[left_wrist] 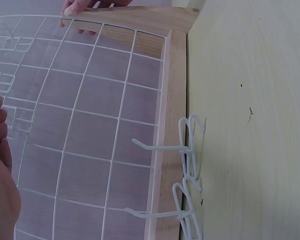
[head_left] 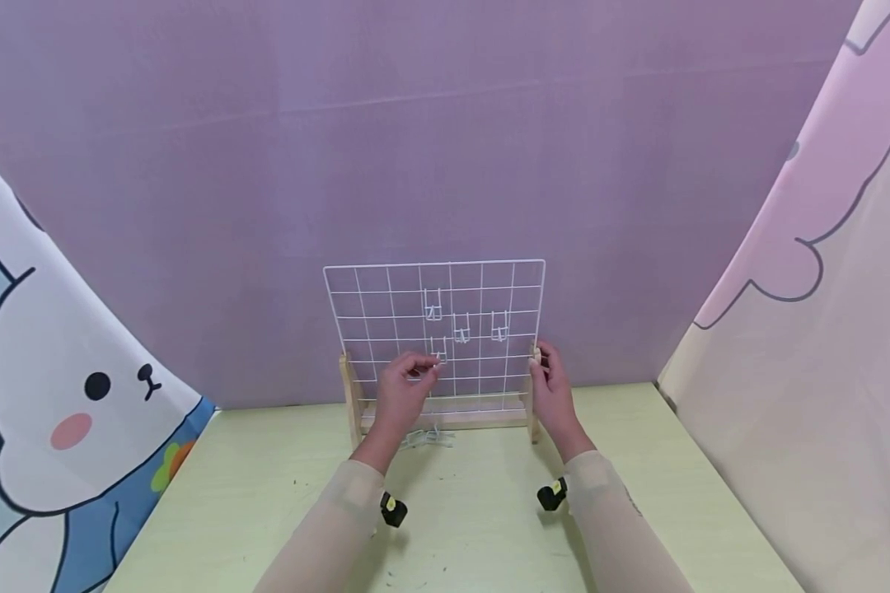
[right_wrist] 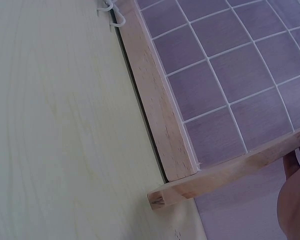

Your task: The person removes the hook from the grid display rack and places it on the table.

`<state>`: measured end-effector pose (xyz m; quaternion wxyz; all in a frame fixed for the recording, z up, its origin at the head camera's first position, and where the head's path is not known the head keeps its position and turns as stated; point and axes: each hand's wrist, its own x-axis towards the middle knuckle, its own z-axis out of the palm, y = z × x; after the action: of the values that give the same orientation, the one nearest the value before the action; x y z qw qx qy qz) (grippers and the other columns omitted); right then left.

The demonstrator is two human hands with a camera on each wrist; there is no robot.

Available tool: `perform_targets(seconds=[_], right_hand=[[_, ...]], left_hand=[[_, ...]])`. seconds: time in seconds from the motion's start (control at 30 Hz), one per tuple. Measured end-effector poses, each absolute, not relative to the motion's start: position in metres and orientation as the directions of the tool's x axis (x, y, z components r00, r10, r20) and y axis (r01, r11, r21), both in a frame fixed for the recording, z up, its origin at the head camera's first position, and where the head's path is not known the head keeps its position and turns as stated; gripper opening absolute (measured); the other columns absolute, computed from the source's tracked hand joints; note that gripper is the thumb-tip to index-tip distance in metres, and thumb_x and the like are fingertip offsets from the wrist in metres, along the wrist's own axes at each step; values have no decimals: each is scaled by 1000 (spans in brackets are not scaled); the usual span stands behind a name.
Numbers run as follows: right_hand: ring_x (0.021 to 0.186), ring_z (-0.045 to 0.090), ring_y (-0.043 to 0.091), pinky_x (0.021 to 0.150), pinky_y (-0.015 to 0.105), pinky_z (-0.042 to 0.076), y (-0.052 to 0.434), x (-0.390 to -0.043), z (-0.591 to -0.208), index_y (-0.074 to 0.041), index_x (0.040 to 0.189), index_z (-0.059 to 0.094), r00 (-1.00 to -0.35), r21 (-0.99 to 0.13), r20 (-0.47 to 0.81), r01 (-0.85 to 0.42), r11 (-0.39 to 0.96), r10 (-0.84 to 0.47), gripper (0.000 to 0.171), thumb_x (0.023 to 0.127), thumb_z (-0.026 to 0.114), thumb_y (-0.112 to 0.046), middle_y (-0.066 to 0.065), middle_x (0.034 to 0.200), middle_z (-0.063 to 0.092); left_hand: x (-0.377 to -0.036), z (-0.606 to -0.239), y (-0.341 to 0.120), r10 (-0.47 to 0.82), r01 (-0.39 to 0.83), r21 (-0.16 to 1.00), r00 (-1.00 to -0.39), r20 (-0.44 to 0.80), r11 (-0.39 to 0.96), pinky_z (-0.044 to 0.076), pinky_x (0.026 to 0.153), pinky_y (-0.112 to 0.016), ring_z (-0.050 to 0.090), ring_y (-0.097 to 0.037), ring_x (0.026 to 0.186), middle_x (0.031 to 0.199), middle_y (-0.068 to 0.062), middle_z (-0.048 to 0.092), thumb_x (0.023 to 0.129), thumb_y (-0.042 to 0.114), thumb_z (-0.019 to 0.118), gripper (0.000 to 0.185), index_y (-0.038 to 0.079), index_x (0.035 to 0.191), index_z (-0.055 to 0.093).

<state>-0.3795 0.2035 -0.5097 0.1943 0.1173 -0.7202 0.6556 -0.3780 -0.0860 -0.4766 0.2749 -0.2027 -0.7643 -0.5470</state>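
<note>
A white wire grid panel (head_left: 433, 263) stands upright in a wooden stand (head_left: 482, 420). Several white wire hooks hang on it, among them one upper hook (head_left: 433, 313), a middle hook (head_left: 461, 334) and a right hook (head_left: 499, 333). My left hand (head_left: 400, 399) pinches a lower hook (head_left: 438, 347) at the grid between thumb and forefinger; in the left wrist view the fingertips are partly cut off. At the panel's right edge, my right hand (head_left: 555, 399) grips the top of the stand's wooden side post (right_wrist: 230, 172), thumb in front. Its fingers are partly hidden behind the post.
Loose white hooks (left_wrist: 187, 150) lie on the pale wood-grain table (head_left: 482, 527), against the front of the stand's base bar. A purple cloth (head_left: 445, 148) hangs behind, with printed cloths at the left (head_left: 37, 387) and right (head_left: 808, 371). Black wrist cameras sit under both forearms.
</note>
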Motion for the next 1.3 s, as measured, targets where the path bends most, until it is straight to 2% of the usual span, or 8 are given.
perform_targets(seconds=[0.13,0.37,0.5,0.6,0.7,0.83,1.13,1.3], right_hand=[[136,49,60,96,19,50,202,-374,-503,3,160,42,-901,-901,428,-418,121,75,43,119,47,-7,37,153,48],[137,50,56,98,18,48,207,-392,-524,-4,164,42,-894,-894,440,-427,135,84,45,120,45,-14,34,155,48],[137,53,49,110,42,51,208,-395,-528,-9,162,45,-889,-889,449,-433,152,93,43,120,46,-18,26,154,52],[136,54,47,113,62,47,209,-396,-529,-10,160,46,-885,-885,456,-440,155,95,41,120,48,-19,24,153,53],[134,55,49,112,68,46,208,-397,-529,-9,158,47,-881,-881,463,-445,161,99,39,120,49,-17,25,151,54],[133,56,49,110,67,47,208,-397,-529,-10,157,48,-881,-881,462,-442,169,101,38,120,48,-16,24,150,55],[137,55,46,111,66,47,208,-396,-528,-14,161,46,-900,-899,424,-404,169,100,41,120,47,-22,22,155,54],[142,50,52,112,50,47,206,-391,-522,-8,164,41,-913,-910,398,-382,162,87,45,121,44,-16,29,159,48]], left_hand=[[-378,-477,-88,9,609,723,-767,642,324,58,84,-28,70,-19,92,100,-6,79,97,5,85,8,11,103,84],[-379,-475,-89,-1,614,720,-761,649,324,58,79,-25,69,-19,89,100,-4,80,97,6,85,6,10,102,84],[-379,-471,-89,-3,623,707,-750,662,334,58,79,-24,70,-20,89,101,-7,81,97,5,85,7,11,101,84],[-378,-466,-89,-9,631,695,-738,674,344,58,81,-24,70,-19,90,100,-6,81,97,6,85,6,11,101,84],[-378,-461,-90,-16,637,685,-728,686,353,58,83,-24,70,-19,91,101,-3,81,97,6,86,7,11,101,84],[-377,-456,-92,-26,646,676,-716,698,356,58,82,-24,70,-19,91,102,-1,81,96,5,86,9,12,100,84],[-375,-452,-96,-15,682,655,-689,725,326,56,81,-22,69,-20,88,101,-8,81,97,4,85,7,9,100,84],[-373,-453,-98,-10,692,656,-686,728,301,55,80,-22,68,-19,88,101,-7,81,96,4,86,8,11,100,84]])
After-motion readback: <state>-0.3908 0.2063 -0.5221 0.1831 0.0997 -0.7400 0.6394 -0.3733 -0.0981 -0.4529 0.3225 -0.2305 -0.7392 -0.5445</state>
